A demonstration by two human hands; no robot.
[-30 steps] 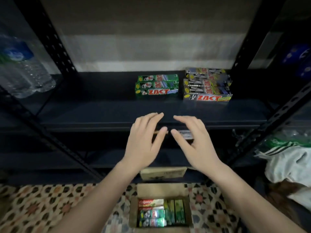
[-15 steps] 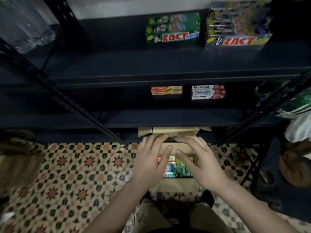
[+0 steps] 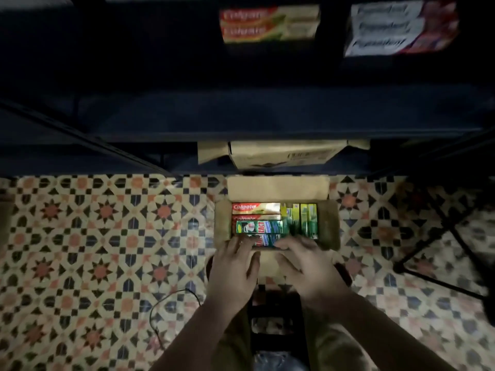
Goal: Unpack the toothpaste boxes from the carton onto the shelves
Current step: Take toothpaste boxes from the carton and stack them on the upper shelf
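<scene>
1. An open carton (image 3: pixel 331 231) on the patterned floor (image 3: pixel 107 236) holds several toothpaste boxes (image 3: pixel 258 227): red ones at the far side, green ones lying flat and standing on end.
2. The left hand (image 3: pixel 235 266) and right hand (image 3: pixel 308 269) reach in at the near edge, fingers loosely spread over the nearest box; whether they grip it cannot be told.
3. On the dark shelf (image 3: pixel 241 121) above, red boxes (image 3: pixel 269 24) and white boxes (image 3: pixel 399 29) are stacked.
4. Judged from this, unpacking is partly done, with a good share left.
5. A second carton (image 3: pixel 281 155) sits under the shelf.
</scene>
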